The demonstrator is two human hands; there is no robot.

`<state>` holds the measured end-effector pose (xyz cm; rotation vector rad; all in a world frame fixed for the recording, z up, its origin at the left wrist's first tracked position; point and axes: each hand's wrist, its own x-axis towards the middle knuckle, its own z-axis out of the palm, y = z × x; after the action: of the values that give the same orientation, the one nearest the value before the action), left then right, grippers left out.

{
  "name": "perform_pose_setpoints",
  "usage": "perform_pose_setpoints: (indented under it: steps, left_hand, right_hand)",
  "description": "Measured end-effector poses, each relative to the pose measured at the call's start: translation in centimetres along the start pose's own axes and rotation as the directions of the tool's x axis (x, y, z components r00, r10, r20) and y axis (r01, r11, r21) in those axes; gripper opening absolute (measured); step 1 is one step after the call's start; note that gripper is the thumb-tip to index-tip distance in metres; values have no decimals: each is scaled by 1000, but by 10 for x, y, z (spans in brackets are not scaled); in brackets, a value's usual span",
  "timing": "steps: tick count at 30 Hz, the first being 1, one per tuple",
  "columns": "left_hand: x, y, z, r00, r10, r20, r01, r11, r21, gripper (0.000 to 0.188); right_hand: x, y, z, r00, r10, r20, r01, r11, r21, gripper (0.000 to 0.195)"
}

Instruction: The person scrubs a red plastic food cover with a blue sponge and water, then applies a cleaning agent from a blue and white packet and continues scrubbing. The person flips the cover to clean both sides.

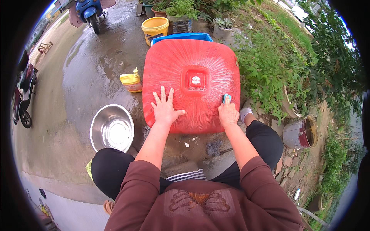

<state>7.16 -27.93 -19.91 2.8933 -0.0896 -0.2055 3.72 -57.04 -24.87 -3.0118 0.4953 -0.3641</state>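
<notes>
A large red plastic cover (193,115) with rounded corners, a woven-look surface and a square raised centre lies in front of me. My left hand (167,111) rests flat on its near left part, fingers spread, holding nothing. Over the near right part, my right hand (229,114) grips a small blue brush (227,97); an index finger is laid along its top. The brush's underside is hidden. Behind the far edge of the cover shows the rim of a blue plastic tub (185,36).
Left of the cover stand a yellow pump bottle (130,82) and a stainless steel basin (111,127). A yellow bucket (155,27) and potted plants (180,14) are beyond. Leafy plants (266,72) and a stained bucket (299,132) lie right. Scooters are parked on the wet concrete.
</notes>
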Motion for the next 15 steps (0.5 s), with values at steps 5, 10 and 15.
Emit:
perform_pose_setpoints:
  steps: [5,10,15]
  left_hand:
    - [-3,-3,9,998,-45,-54,37,989,-145,141]
    - [-1,-3,8,996,-82,-28,74,973,-219,141]
    - [-1,-6,3,994,-107,0,103,964,-244,140]
  right_hand:
    - [84,-4,-20,993,115,9,-115,982,152,42]
    - [159,-92,-21,998,-41,-43,46,993,113,42]
    - [127,-224,-24,753,-650,97,644,760,90,36]
